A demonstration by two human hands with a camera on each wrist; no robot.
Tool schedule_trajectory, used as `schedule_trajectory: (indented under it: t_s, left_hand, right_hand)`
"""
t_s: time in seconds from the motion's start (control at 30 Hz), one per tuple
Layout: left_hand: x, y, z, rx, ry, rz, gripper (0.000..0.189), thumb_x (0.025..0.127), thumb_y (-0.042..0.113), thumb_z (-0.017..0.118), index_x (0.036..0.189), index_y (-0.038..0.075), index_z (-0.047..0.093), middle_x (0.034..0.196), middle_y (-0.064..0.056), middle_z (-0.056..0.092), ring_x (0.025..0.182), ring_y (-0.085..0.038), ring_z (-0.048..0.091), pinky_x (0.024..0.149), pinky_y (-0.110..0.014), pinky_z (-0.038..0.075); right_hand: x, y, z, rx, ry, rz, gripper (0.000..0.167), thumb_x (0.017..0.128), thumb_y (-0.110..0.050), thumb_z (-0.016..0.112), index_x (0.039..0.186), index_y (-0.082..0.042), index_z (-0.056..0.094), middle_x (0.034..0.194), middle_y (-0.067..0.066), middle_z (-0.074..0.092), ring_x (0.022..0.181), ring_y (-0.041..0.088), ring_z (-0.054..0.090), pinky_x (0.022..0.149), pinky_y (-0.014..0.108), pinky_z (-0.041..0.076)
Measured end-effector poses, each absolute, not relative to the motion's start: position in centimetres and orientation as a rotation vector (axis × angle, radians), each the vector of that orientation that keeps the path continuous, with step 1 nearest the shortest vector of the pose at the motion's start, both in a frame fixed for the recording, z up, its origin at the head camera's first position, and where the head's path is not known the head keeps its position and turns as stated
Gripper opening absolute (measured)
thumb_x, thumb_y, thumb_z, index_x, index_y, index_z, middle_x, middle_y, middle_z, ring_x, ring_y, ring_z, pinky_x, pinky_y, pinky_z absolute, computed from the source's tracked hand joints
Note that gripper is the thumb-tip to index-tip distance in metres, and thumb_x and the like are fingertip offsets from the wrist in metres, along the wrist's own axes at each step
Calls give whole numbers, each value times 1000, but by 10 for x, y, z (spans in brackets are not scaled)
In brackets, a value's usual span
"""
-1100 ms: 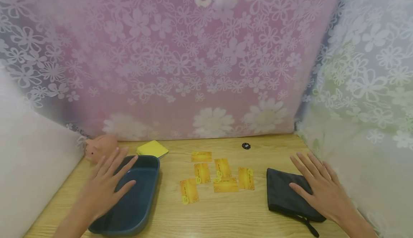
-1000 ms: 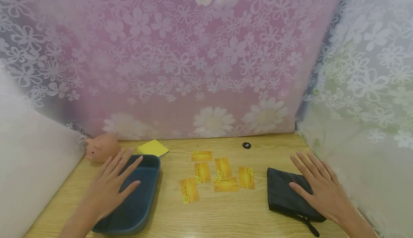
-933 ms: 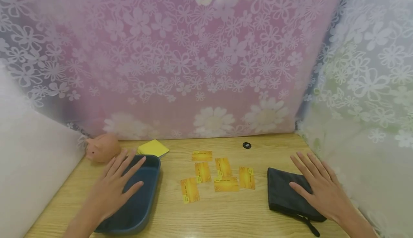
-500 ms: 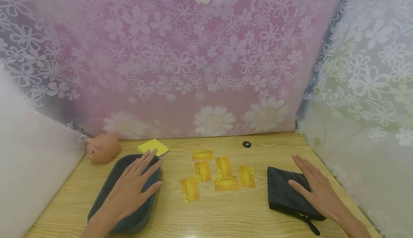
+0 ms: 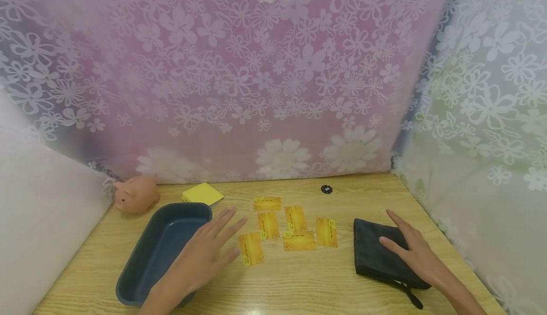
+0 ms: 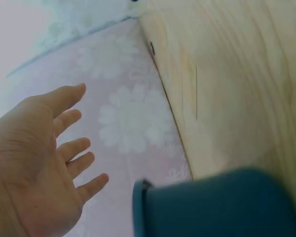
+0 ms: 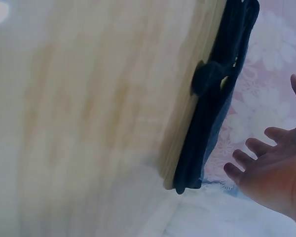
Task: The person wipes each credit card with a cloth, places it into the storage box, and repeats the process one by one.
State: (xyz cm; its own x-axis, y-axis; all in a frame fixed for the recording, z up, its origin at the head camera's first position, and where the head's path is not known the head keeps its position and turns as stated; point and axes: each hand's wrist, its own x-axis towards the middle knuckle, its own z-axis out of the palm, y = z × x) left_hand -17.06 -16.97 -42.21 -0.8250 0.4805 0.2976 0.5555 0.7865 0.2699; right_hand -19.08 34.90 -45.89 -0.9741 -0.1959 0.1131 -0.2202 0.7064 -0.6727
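Note:
My left hand (image 5: 204, 253) hovers over the right rim of a deep blue tub (image 5: 147, 253), fingers spread and holding nothing. Just right of its fingertips lie several orange-gold cards (image 5: 251, 248), flat on the wooden table. In the left wrist view the hand (image 6: 44, 158) is relaxed, apart from the blurred tub (image 6: 222, 207). My right hand (image 5: 414, 253) is held above a black zip pouch (image 5: 376, 251) with a wrist strap. The right wrist view shows this hand (image 7: 276, 163) loosely extended, with a gap between it and the pouch (image 7: 212, 108).
A pink piggy bank (image 5: 136, 195) stands at the back left, beside a yellow notebook (image 5: 202, 194) behind the tub. A black poker chip (image 5: 326, 189) lies at the back right. Flower-patterned cloth (image 5: 273, 78) hangs behind the table (image 5: 299, 286).
My left hand has moved right, from over the tub toward the cards. The right hand has turned slightly, staying above the pouch. The objects on the table stay put.

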Motion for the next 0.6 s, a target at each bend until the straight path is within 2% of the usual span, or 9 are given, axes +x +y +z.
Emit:
schedule_trajectory:
  t_s: [0.27, 0.43, 0.6]
  left_hand:
    - [-170, -152, -440, -820, -2814, -755, 76, 96, 27, 78, 161, 33, 40, 170, -3, 28, 154, -34, 32, 110, -67, 41]
    - [-176, -144, -454, -850, -2847, -808, 69, 97, 21, 76, 159, 22, 46, 168, -9, 33, 153, -37, 31, 110, -70, 40]
    - [-185, -138, -463, -899, -2856, -690, 63, 97, 9, 73, 155, 13, 50, 163, -16, 38, 150, -39, 37, 107, -66, 45]
  right_hand:
    - [-194, 344, -461, 373, -2895, 1073, 84, 104, -34, 64, 166, -4, 16, 164, 37, 21, 143, 65, 25, 99, 81, 30]
    - [-197, 340, -465, 358, -2936, 1057, 85, 104, -38, 64, 165, -1, 19, 163, 37, 22, 142, 65, 26, 98, 81, 33]
    - [-200, 339, -468, 327, -2976, 1023, 86, 103, -42, 64, 165, -1, 21, 163, 36, 23, 141, 65, 26, 95, 83, 34]
